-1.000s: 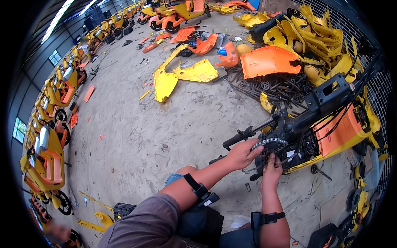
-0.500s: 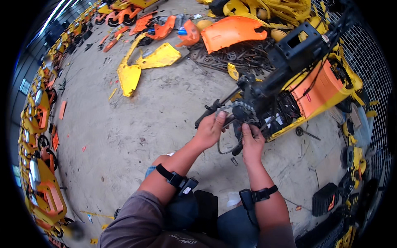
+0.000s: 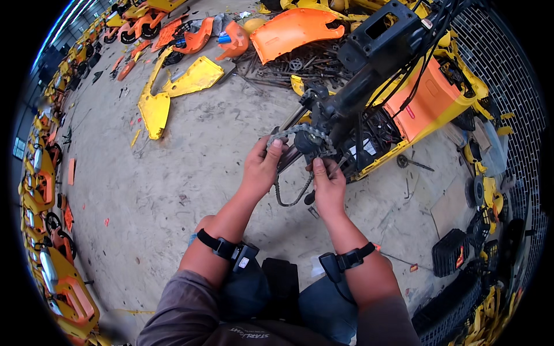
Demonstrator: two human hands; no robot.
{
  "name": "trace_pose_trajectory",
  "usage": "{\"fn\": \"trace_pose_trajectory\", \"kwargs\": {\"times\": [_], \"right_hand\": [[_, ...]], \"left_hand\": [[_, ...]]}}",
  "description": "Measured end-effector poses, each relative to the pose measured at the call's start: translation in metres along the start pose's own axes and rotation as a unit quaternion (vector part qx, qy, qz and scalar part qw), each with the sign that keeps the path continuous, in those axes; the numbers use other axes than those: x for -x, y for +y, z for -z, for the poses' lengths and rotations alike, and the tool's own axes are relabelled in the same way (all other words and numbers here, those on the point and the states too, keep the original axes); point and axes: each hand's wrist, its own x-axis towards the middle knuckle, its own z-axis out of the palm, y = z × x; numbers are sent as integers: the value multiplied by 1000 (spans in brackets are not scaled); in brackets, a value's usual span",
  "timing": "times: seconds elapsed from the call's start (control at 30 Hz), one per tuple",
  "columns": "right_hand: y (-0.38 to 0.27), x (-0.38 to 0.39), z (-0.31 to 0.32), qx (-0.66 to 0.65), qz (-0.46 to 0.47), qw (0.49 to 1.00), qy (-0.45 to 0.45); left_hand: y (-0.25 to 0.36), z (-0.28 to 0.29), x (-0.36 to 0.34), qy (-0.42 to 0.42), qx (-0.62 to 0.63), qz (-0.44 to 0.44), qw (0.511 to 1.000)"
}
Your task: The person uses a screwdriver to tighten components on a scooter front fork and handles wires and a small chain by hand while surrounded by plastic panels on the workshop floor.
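Note:
My left hand (image 3: 262, 166) is closed on a metal chain (image 3: 280, 134) at the left of a black round hub (image 3: 307, 141) on an upturned dark scooter front-fork assembly (image 3: 365, 81). The chain runs over and round the hub, and a slack loop hangs below between my hands. My right hand (image 3: 329, 185) is closed at the chain's lower right side, thumb raised along it; a thin metal shaft (image 3: 341, 162) shows by its fingers, partly hidden. The scooter's yellow and orange body (image 3: 419, 92) lies behind, with open wiring in it.
Detached yellow panels (image 3: 154, 115), an orange panel (image 3: 297, 36) and a heap of metal rods (image 3: 271, 72) lie on the concrete floor (image 3: 161, 225). Yellow scooters (image 3: 63, 288) line the left. A brick wall (image 3: 508, 86), tyres (image 3: 474, 190) and black crates (image 3: 447, 254) are at right.
The view has swung, so the scooter and my hands appear higher and further left. My left hand has moved out leftward from the hub, and the chain's slack loop now hangs plainly below.

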Motion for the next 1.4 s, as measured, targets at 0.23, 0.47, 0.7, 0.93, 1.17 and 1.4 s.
{"fn": "trace_pose_trajectory", "kwargs": {"times": [0.23, 0.47, 0.7, 0.93, 1.17, 1.4], "right_hand": [[-8, -5, 10, 37, 22, 999, 13], [0, -9, 12, 46, 18, 999, -13], [8, -12, 18, 51, -17, 998, -45], [18, -10, 14, 70, -25, 996, -48], [31, -5, 6, 55, 9, 997, -53], [24, -2, -1, 20, -60, 994, -90]], "left_hand": [[-4, 8, -11, 16, 96, 48, 994], [-5, 6, -10, 20, 120, 21, 992], [-9, 1, -6, 1, 2, -11, 1000], [-17, 2, -7, -24, -66, -63, 996], [2, 0, 1, -103, -39, -41, 993], [-6, 5, 6, -128, -84, -73, 986]]}}
